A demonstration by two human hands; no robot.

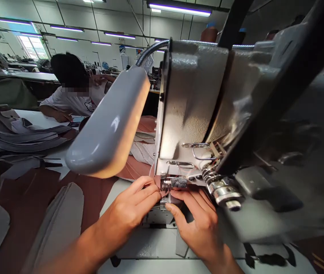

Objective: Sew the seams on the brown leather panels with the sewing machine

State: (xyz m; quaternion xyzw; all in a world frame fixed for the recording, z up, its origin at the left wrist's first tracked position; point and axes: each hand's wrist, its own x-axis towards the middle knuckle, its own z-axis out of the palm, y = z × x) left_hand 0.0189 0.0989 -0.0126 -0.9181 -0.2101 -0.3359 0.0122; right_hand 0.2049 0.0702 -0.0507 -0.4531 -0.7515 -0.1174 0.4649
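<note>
While both hands sit close under the head of an industrial sewing machine (192,102), the left hand (124,207) lies at 7 o'clock and the right hand (197,222) at 5 o'clock, their fingertips (158,194) almost together around the metal presser foot (165,186) at centre; whether they clamp anything there cannot be told, the spot being small and crowded by fingers. Machine bed (159,243) just below the hands. Gooseneck lamp (107,121) at 10 o'clock, stitched brown leather panels (30,201) at 8 o'clock, grey pieces (22,137) piled at 9 o'clock, and a co-worker (70,89) seated well apart at 10 o'clock
</note>
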